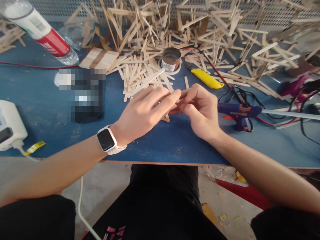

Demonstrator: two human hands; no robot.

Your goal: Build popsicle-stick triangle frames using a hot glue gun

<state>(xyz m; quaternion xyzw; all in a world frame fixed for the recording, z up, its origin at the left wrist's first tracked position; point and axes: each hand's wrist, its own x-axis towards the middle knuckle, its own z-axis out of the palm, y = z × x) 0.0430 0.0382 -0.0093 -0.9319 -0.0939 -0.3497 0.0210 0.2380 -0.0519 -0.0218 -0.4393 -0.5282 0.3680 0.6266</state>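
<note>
My left hand [146, 108], with a watch [106, 139] on its wrist, reaches over the near edge of the stick pile. Its fingers are drawn together and meet the fingertips of my right hand [203, 111]. The right thumb and index finger are pinched closed. Whatever lies between the two sets of fingertips is too small and too covered to make out. The rounded end of a wooden craft stick [166, 118] shows just below the left fingers; I cannot tell if it is held. Behind the hands lie many loose craft sticks [140, 75].
A glue gun [240, 111] with a long glue stick lies right of my right hand. Behind are a yellow utility knife [207, 78] and a small brown pot [171, 59]. Tangled stick frames [225, 20] fill the back. At left are a bottle [50, 36] and a white power block [11, 125].
</note>
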